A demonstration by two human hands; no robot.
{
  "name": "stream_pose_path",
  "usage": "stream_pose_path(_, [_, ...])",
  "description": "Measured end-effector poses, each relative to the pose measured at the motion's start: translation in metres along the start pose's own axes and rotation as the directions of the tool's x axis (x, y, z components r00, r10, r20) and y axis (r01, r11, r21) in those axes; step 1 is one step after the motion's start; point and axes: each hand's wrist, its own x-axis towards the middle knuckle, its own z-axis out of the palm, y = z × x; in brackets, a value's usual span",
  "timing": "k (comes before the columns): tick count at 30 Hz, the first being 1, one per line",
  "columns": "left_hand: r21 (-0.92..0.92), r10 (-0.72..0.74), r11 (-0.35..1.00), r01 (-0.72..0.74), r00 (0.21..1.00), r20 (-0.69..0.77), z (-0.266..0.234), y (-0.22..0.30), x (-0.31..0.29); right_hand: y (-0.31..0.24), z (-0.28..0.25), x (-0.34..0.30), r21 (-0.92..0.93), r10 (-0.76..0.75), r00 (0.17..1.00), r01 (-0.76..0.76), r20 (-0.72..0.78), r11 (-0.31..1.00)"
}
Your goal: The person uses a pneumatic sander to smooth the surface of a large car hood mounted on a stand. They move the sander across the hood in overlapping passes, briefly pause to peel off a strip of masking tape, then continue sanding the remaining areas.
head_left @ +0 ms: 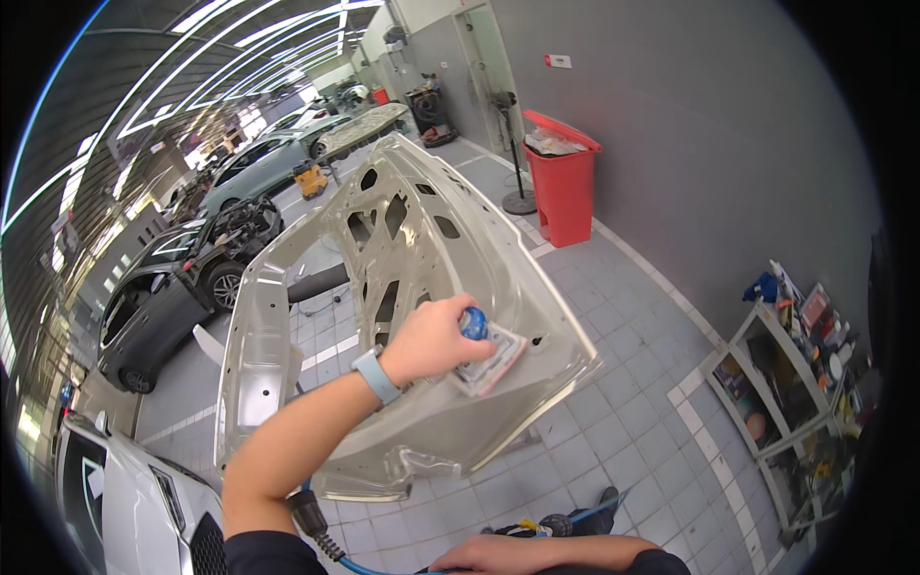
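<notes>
A large beige-grey car body panel (422, 441) with several cut-outs fills the middle of the head view, raised above the floor. My left hand (436, 337), with a light grey-blue watch on the wrist, reaches across it. The fingers are closed around the blue knob of a flat rectangular sanding block (494, 364), which lies against the panel's near right part. A blue hose (359, 567) with a dark connector (309, 513) hangs below my left forearm. Low in the view my right hand (484, 554) is held across my body, closed where the hose runs to it; its fingertips are partly hidden.
To the right stands a shelf cart (767, 364) loaded with bottles and supplies. A full red bin (565, 192) and a stand (517, 158) are by the grey wall. A white car (134, 508) and a dark car (158, 307) are on the left.
</notes>
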Motion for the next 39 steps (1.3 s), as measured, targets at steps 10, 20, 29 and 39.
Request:
stream_pose_path(10, [0.081,-0.402,0.901,0.426,0.891,-0.211,0.012,0.039,0.114,-0.018,-0.170,-0.161,0.051,-0.113,0.970,0.105,0.215,0.993])
stream_pose_path(20, [0.062,-0.625,0.749,0.659,0.734,-0.266,0.025,0.078,0.071,-0.014,-0.308,-0.191,0.215,-0.209,0.875,0.124,0.436,0.969])
stream_pose_path(29, [0.013,-0.667,0.719,0.695,0.695,-0.269,0.014,0.054,0.147,0.016,-0.409,-0.177,0.193,-0.301,0.844,0.238,0.444,0.952])
stream_pose_path(39, [0.040,-0.738,0.606,0.795,0.580,-0.344,0.008,-0.012,0.268,0.063,-0.557,-0.154,0.207,-0.248,0.844,0.166,0.476,0.964])
